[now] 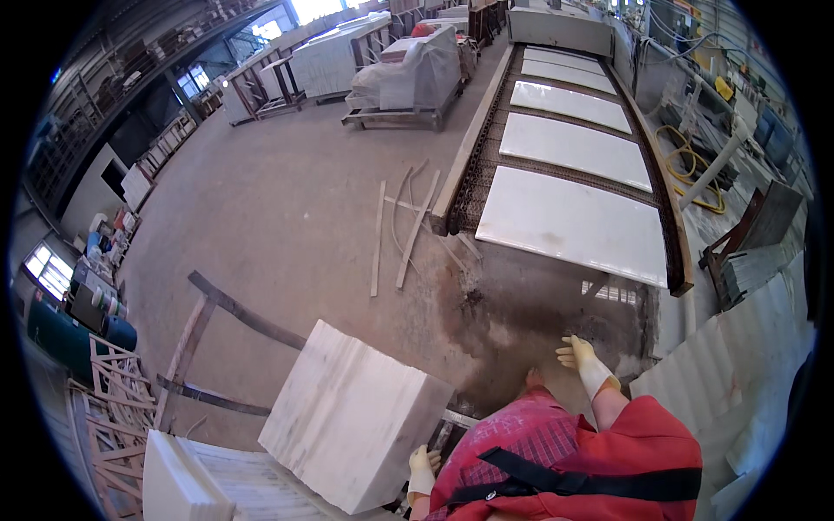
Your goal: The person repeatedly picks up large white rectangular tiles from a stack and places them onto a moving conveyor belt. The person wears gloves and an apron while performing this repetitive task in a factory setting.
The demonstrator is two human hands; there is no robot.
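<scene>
My left hand (423, 464), in a pale yellow glove, hangs low beside the stack of white marble slabs (343, 408). Its fingers look loosely apart with nothing in them; whether they touch the stack's side I cannot tell. My right hand (580, 354), gloved alike, is held out over the floor, fingers spread and holding nothing. Ahead of it, a glossy white slab (569, 221) lies flat at the near end of a roller-chain conveyor (486, 165). Further slabs (575, 149) follow in a row behind it.
More white slabs (187, 482) stand at the lower left beside a dark metal frame (230, 304). Loose wooden strips (419, 227) lie on the floor left of the conveyor. Leaning slabs (730, 373) and a yellow hose (695, 165) are on the right. Wrapped stacks (408, 82) stand farther back.
</scene>
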